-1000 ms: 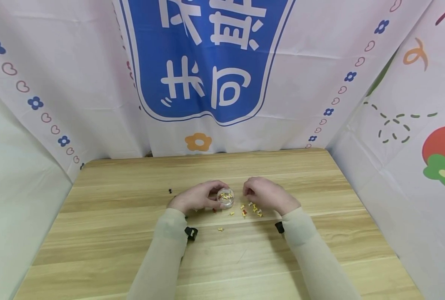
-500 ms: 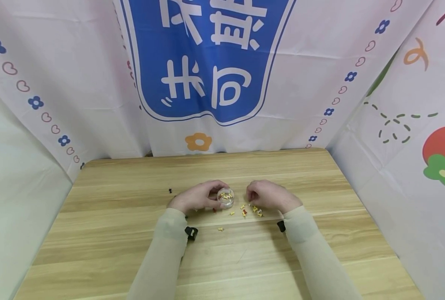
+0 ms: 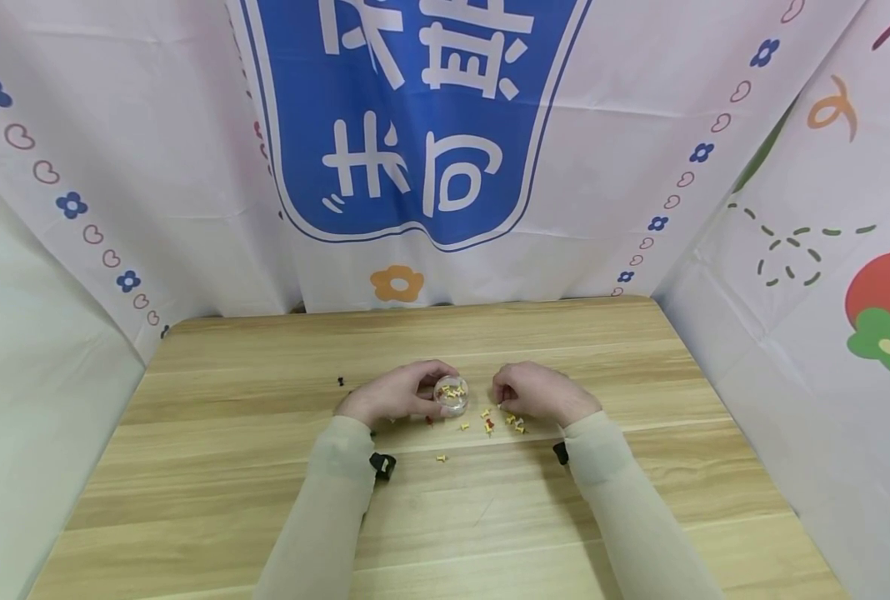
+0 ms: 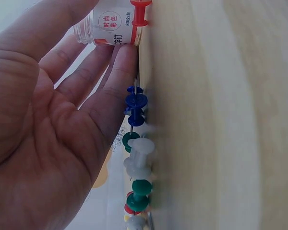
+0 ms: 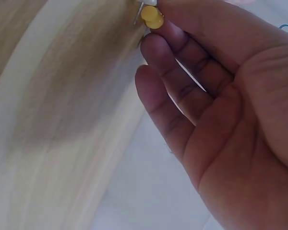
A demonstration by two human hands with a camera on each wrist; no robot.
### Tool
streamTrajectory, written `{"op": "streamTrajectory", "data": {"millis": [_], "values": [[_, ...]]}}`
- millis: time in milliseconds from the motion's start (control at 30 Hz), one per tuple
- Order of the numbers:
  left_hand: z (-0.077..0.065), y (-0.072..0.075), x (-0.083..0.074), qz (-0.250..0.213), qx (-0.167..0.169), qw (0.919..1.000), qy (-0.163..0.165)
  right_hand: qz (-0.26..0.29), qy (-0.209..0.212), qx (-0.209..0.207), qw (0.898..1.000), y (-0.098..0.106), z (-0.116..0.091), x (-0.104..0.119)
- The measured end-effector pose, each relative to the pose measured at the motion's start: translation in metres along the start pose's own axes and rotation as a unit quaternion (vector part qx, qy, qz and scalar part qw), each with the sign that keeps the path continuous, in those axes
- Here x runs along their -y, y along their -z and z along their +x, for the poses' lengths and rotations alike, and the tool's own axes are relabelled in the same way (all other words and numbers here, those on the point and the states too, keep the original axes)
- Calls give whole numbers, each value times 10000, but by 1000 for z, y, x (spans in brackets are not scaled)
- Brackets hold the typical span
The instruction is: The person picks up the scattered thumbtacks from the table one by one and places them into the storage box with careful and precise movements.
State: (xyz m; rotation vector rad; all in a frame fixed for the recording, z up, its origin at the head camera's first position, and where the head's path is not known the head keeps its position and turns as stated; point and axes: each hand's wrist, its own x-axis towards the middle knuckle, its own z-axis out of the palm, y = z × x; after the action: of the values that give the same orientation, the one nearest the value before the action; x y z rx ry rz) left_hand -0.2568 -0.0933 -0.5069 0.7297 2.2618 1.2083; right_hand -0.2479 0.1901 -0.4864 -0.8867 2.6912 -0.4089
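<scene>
My left hand (image 3: pixel 400 392) grips a small clear jar (image 3: pixel 451 405), thumb on the near side and fingers round the far side. Yellow and red push pins (image 3: pixel 454 392) show inside it, and the left wrist view shows its printed label (image 4: pixel 111 21). My right hand (image 3: pixel 538 390) reaches down to the scattered pins on the table. Its thumb and forefinger pinch a white push pin (image 5: pixel 148 2), partly cut off at the frame's top. A yellow push pin (image 5: pixel 152 17) overlaps the fingertips there. The other right-hand fingers are loosely bent.
Several yellow pins (image 3: pixel 510 419) and a red pin (image 3: pixel 489 423) lie by my right hand on the wooden table (image 3: pixel 265 517). A lone yellow pin (image 3: pixel 441 458) lies nearer me. Blue (image 4: pixel 136 106), white (image 4: pixel 140 155) and green pins (image 4: pixel 139 194) lie beside my left hand.
My right hand has shifted slightly right and closer to me, its fingertips coming down over the white push pin. The left hand and the jar have stayed in place.
</scene>
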Motion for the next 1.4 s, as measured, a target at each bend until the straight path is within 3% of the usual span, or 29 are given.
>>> {"op": "streamTrajectory", "data": {"millis": [733,1400], "values": [[1,-1,1,-15,-10,10000,-5,-241,-27,-234,9994,4,1,3],[0,-1,-1,57,-31,10000,-56,-811,272,-879,9924,19,-4,25]]}}
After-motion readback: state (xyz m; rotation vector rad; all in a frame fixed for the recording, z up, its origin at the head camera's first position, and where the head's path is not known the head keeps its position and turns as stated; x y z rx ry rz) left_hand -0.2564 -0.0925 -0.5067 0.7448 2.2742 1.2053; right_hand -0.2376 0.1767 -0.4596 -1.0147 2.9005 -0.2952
